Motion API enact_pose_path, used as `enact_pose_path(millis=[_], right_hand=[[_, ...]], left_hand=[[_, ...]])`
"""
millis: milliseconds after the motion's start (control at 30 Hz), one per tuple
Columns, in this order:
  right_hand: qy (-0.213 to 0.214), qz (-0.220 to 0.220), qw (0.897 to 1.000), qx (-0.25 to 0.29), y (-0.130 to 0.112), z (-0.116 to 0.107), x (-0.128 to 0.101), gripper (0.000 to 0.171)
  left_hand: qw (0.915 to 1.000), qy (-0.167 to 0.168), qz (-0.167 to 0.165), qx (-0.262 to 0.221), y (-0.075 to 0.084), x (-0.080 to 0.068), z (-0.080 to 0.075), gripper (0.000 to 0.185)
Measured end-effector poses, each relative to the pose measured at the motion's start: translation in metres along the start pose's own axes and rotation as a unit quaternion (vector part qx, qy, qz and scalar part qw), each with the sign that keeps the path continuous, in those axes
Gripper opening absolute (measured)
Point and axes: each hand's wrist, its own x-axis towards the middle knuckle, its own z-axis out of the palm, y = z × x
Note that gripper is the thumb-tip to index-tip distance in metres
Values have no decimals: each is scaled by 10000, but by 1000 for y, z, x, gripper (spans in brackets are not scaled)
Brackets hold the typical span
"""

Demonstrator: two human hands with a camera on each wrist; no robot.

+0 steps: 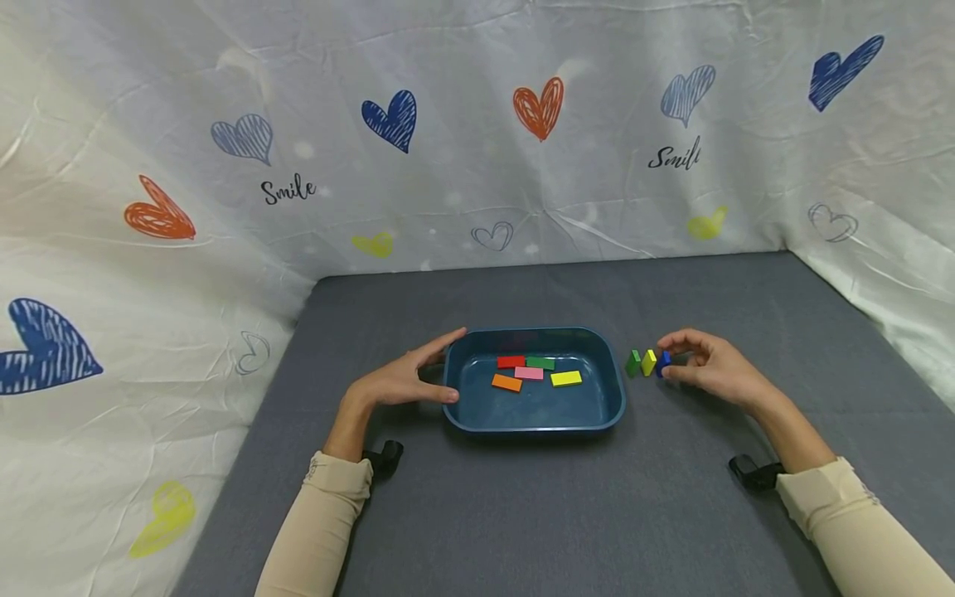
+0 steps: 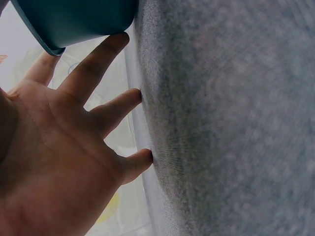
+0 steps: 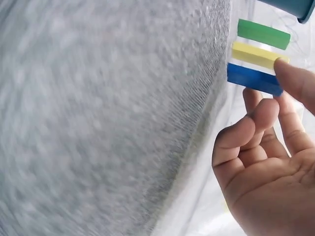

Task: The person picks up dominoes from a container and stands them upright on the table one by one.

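Observation:
A dark blue tray (image 1: 533, 429) sits mid-table holding flat red (image 1: 511, 361), green (image 1: 540, 362), pink (image 1: 528, 373), orange (image 1: 506, 382) and yellow (image 1: 566, 378) blocks. My left hand (image 1: 403, 381) lies open against the tray's left wall (image 2: 74, 22), its straight fingers (image 2: 115, 105) touching the grey mat. Right of the tray, three blocks stand on edge in a row: green (image 1: 633, 363), yellow (image 1: 649, 362), blue (image 1: 663, 362). My right hand (image 1: 669, 356) arches over the blue block (image 3: 253, 79) and pinches it, one fingertip (image 3: 295, 78) on its end, the other fingers curled.
The grey mat (image 1: 522, 514) covers the table, with white heart-print cloth (image 1: 477, 166) hanging behind and on both sides. Black wrist mounts (image 1: 384, 456) (image 1: 753, 473) rest near each forearm.

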Motion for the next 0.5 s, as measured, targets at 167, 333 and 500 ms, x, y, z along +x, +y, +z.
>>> enact_pose_path(millis=[167,333,500], right_hand=[[51,-115,9997,200,-10,-6,-3,47],[105,-425,9984,362,-28,-9,-3,41],[43,-757,9954,577,-50,0,3,38]], left_hand=[[10000,13,8,-4,0,0,-1,103],[10000,14,9,24,0,1,0,103],[10000,16,5,27,0,0,0,104]])
